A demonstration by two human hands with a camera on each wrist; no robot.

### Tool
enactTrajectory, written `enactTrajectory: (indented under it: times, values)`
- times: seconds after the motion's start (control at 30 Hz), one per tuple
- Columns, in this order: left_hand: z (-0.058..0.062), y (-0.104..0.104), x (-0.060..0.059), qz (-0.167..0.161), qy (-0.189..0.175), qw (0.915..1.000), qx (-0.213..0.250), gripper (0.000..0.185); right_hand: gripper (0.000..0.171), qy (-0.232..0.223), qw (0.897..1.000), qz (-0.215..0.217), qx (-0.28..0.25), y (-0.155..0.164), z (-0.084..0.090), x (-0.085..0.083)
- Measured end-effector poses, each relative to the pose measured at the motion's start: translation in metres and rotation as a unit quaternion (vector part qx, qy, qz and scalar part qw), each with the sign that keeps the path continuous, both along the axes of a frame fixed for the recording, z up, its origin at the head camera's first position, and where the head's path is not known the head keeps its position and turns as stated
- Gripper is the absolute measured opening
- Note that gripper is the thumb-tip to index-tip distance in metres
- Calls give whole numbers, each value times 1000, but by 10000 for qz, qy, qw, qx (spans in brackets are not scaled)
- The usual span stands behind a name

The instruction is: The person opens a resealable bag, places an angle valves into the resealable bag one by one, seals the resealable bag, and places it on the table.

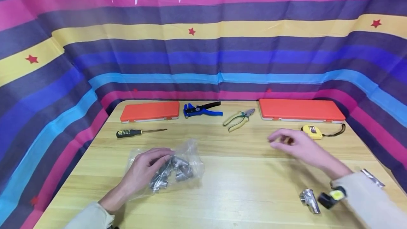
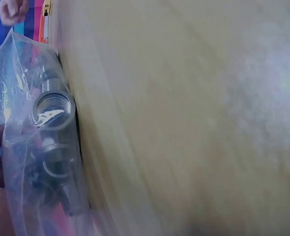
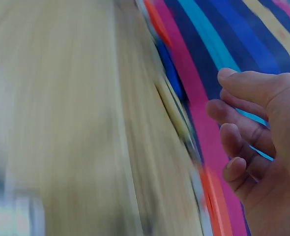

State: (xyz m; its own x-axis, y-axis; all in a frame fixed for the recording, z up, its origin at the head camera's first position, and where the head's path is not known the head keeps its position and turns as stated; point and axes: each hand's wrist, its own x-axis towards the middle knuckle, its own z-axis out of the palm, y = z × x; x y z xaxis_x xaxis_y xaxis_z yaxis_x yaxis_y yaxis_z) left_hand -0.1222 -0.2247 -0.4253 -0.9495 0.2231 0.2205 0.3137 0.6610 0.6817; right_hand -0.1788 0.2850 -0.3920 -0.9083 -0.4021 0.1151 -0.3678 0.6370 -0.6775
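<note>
In the head view my left hand [image 1: 147, 167] grips the near-left part of a clear plastic bag [image 1: 194, 149], its thumb and fingers closed on the film. Several shiny metal pipe fittings [image 1: 183, 170] lie inside; the left wrist view shows the round mouth of one fitting [image 2: 54, 110] through the plastic. My right hand [image 1: 294, 146] hovers over the right side of the table, fingers loosely bent, with nothing in them. A chrome tee fitting [image 1: 310, 201] lies below the right forearm, and another metal fitting [image 1: 372, 178] is partly hidden behind the sleeve.
Along the back of the wooden table [image 1: 235, 193] are two red cases [image 1: 151, 111] [image 1: 300, 109], a blue wire stripper [image 1: 203, 109] and pliers [image 1: 240, 118]. A screwdriver [image 1: 140, 133] lies at left, a yellow tape measure [image 1: 312, 131] beyond the right hand. Striped cloth [image 1: 203, 57] hangs around.
</note>
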Motion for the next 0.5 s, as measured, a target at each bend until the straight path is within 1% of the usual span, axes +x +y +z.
enactTrajectory:
  times: [0.1, 0.17, 0.23, 0.3, 0.37, 0.4, 0.43, 0.5]
  values:
    - [0, -1, 1, 12, 3, 10000, -12, 21, 24, 210, 9982, -544, 125, 53, 1, 13]
    - [0, -2, 1, 22, 0, 10000, -15, 21, 25, 284, 9947, -945, 296, 86, 1, 23]
    - [0, -3, 2, 44, -4, 10000, -8, 21, 24, 257, 9893, -1353, 481, 117, -2, 31]
    - [0, -3, 2, 54, -19, 10000, 7, 21, 19, 264, 9829, -1748, 518, 146, -9, 40]
    - [0, -3, 3, 54, -15, 10000, 7, 21, 17, 292, 9800, -1968, 80, 177, -24, 49]
    - [0, -4, 3, 54, -5, 10000, 4, 21, 21, 396, 9787, -2003, -199, 192, -34, 52]
    - [0, -4, 3, 54, 7, 10000, 2, 21, 30, 571, 9771, -1988, -506, 207, -46, 56]
    - [0, -4, 2, 43, 43, 10000, 2, 22, 50, 785, 9710, -2010, -1033, 235, -71, 62]
